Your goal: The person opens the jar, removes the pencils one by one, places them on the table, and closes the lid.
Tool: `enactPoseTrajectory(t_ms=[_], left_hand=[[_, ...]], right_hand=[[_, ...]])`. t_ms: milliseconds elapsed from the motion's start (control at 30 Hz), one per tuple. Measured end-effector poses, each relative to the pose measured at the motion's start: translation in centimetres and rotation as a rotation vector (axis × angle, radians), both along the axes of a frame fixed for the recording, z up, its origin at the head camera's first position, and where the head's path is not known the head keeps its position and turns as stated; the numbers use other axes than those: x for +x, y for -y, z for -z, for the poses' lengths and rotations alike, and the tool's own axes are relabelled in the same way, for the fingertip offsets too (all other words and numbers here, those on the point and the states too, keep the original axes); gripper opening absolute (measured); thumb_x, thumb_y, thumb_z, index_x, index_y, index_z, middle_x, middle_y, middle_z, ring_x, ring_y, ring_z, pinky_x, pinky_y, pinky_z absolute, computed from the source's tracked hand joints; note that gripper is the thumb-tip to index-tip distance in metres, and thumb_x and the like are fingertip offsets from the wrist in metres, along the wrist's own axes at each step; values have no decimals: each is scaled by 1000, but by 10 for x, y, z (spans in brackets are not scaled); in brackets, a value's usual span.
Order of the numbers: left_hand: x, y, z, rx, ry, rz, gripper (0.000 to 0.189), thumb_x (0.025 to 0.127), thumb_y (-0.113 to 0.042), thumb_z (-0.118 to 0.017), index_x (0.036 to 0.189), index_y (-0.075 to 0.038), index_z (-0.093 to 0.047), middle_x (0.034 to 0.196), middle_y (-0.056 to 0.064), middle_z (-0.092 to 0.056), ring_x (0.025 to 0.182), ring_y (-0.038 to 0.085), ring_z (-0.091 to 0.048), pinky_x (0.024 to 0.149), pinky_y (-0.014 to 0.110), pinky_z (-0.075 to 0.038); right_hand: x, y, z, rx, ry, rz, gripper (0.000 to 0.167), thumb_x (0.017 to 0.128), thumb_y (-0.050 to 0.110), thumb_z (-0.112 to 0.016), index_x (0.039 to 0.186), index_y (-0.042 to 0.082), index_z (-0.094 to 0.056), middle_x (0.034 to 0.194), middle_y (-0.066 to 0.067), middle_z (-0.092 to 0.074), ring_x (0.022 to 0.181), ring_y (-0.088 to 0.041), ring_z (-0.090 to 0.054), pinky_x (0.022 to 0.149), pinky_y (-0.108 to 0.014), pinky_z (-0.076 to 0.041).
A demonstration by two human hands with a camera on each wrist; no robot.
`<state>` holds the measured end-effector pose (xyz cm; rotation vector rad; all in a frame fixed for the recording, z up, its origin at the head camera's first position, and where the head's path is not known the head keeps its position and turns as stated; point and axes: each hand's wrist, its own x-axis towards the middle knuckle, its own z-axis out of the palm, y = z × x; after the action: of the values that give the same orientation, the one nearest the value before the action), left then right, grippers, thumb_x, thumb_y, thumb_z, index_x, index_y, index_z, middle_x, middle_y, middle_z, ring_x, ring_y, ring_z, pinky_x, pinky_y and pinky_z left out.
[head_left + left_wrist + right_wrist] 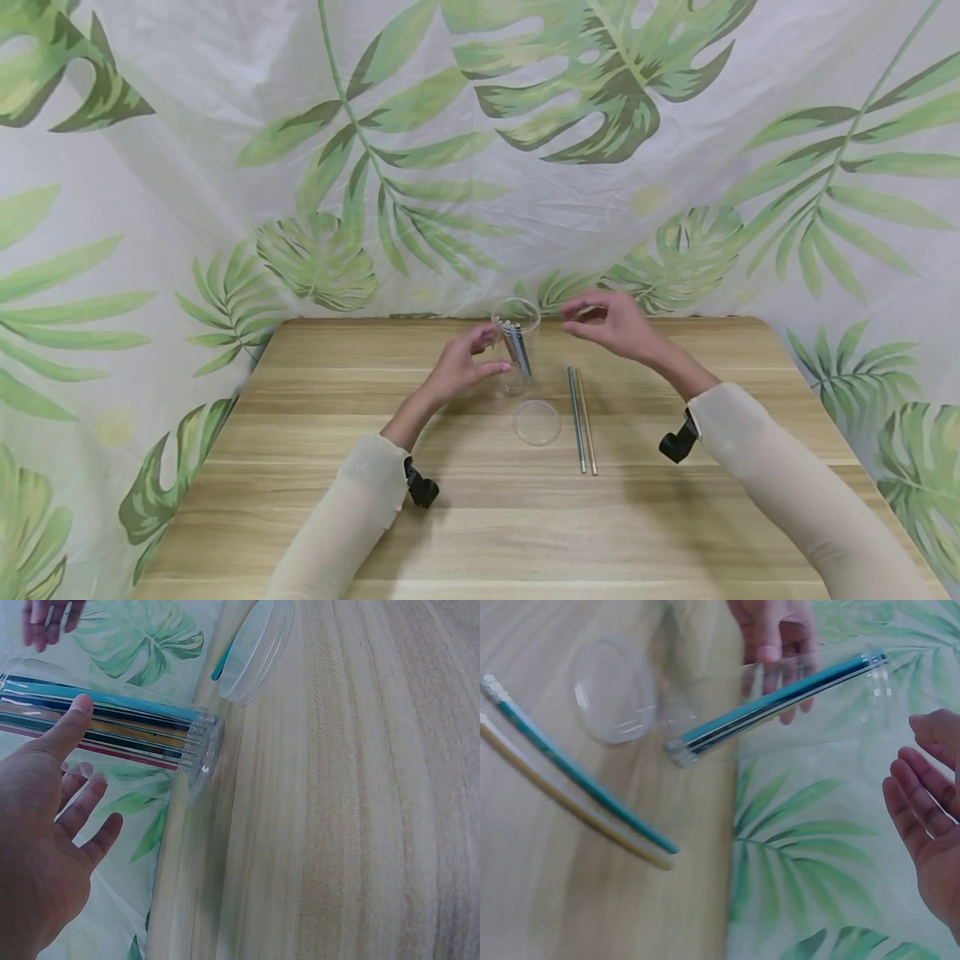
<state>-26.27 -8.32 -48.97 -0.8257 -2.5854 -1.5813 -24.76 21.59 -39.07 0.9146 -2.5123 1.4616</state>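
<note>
A tall clear plastic cup (pixel 534 322) stands upright near the table's back edge, with several coloured pencils (pixel 519 353) leaning inside. My left hand (pixel 461 367) holds it from the left; in the left wrist view the thumb (pixel 69 727) lies across the near wall and the other fingers are behind. Ferrule ends of the pencils point down at the cup's base. To the right of the rim, my right hand (pixel 618 327) hovers with bent, relaxed fingers and nothing in them. In the right wrist view a gap separates it from the cup.
A round clear lid (pixel 536 422) lies on the table in front of the cup. Right of it, a teal pencil (pixel 576 421) and a gold pencil (pixel 587 421) lie side by side. A leaf-print cloth (pixel 420 167) hangs behind the wooden table (pixel 480 533).
</note>
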Motion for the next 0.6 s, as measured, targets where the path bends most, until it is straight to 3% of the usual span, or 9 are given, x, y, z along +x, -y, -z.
enactPoseTrajectory(t_ms=[267,600], left_hand=[[-1,0,2,8,-4,2,67,86,-15,-90,143,1,-58,141,21,-66,132,37,-64,116,44,-52],[-1,-1,0,8,-7,11,67,87,-15,-89,143,1,-58,141,21,-66,133,35,-64,116,43,-52]], right_hand=[[-8,18,-23,34,-55,-109,19,92,-4,-80,110,-5,-77,112,-20,-76,100,-33,-75,94,-47,-64],[-24,37,-37,193,-93,-189,19,96,4,-78,114,-2,-78,115,-18,-77,103,-29,-75,96,-44,-64]])
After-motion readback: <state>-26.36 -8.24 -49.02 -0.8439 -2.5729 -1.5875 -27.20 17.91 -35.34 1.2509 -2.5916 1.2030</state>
